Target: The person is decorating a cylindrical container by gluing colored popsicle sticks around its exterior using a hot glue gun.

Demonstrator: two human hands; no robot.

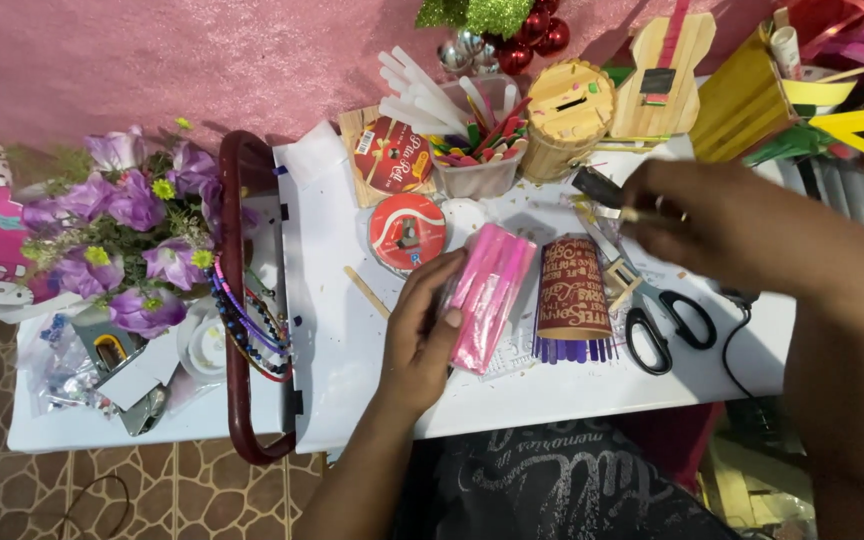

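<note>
Two hands are at work over the white tabletop (352, 330). My left hand (422, 335) comes up from the bottom edge, forearm slanting toward the middle, fingers curled round the near end of a pink bundle of flat sticks (492, 295) — my grip is closed on it, thumb on top, and the bundle lies slanted with its far end on the tabletop just beside a red tape roll (407, 232). My right hand (712, 215) reaches in from the right, wrist bent, back of the hand up, blurred; the fingertips pinch something small and pale, but I cannot tell what it is or how tight that grip is.

Between the hands lies a brown paper cup (572, 288) with pale lettering, on its side, a fringe of purple sticks (572, 350) glued at its near rim. Black-handled scissors (667, 325) lie just right of it, blades toward my right hand. Farther back stand a clear tub of coloured sticks (482, 150), a round box of bare wooden sticks (567, 115) and a stick-built guitar shape (667, 75). Off to the left — purple fabric flowers (132, 230), soft and crinkled, beside strings of beads (247, 325).
</note>
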